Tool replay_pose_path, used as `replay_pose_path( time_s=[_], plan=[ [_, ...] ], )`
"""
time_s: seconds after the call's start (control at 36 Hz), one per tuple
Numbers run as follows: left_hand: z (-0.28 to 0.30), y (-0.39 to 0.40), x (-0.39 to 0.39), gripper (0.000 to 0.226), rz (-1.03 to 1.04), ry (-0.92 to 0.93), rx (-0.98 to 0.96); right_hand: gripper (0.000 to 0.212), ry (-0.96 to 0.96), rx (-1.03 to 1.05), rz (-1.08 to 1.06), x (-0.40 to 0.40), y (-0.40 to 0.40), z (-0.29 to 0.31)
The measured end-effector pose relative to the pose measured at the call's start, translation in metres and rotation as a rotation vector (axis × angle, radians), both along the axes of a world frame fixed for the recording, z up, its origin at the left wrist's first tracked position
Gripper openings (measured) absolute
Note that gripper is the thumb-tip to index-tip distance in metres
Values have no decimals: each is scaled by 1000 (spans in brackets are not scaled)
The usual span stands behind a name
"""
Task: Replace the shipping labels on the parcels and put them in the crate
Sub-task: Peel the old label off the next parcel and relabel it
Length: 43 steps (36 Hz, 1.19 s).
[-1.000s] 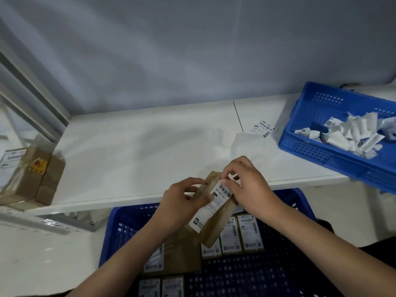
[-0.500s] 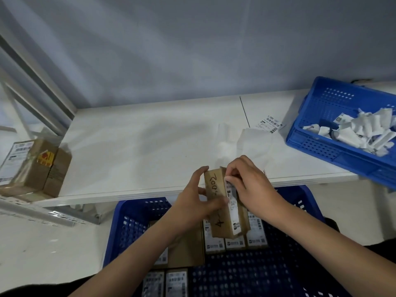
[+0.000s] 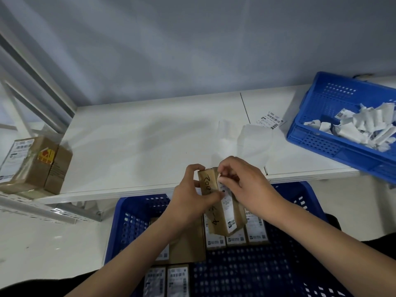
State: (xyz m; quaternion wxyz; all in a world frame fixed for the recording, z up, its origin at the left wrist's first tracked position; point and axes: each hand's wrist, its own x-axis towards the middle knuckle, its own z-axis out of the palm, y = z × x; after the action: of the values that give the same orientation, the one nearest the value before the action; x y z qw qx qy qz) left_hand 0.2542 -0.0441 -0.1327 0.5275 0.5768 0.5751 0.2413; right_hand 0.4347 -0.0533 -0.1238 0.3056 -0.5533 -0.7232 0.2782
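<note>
Turning parcel (image 3: 216,202) upright in left hand (image 3: 192,198) grip since a second ago; right hand (image 3: 246,187) pinching label (image 3: 226,202) corner, peeling likely begun.

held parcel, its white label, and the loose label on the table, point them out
held parcel (image 3: 209,183): head view, on its brown handwritten face.
white label (image 3: 228,207): head view, on the strip's middle.
loose label (image 3: 271,119): head view, on its printed face.

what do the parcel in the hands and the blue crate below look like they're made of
Parcel: looks like brown cardboard, matte, with ink handwriting and a white paper label on it. Crate: probably moulded plastic, slightly glossy blue, its walls pierced by rows of holes.
</note>
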Motion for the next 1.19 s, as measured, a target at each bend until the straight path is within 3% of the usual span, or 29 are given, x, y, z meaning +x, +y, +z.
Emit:
replay_pose_path(
  time_s=[0.19, 0.39, 1.0, 1.19],
  plan=[
    [0, 7, -4, 60, -65, 6, 50, 20, 63, 13, -15, 7, 3, 4],
    [-2, 6, -4, 54, -106, 25, 98, 7, 34, 25, 2, 8, 5, 4],
    [6, 11, -4, 52, -58, -90, 18, 15, -102, 215, 16, 2, 2, 7],
    [9, 10, -6, 52, -37, -150, -48, 30, -162, 201, 2, -1, 0, 5]
  ],
)
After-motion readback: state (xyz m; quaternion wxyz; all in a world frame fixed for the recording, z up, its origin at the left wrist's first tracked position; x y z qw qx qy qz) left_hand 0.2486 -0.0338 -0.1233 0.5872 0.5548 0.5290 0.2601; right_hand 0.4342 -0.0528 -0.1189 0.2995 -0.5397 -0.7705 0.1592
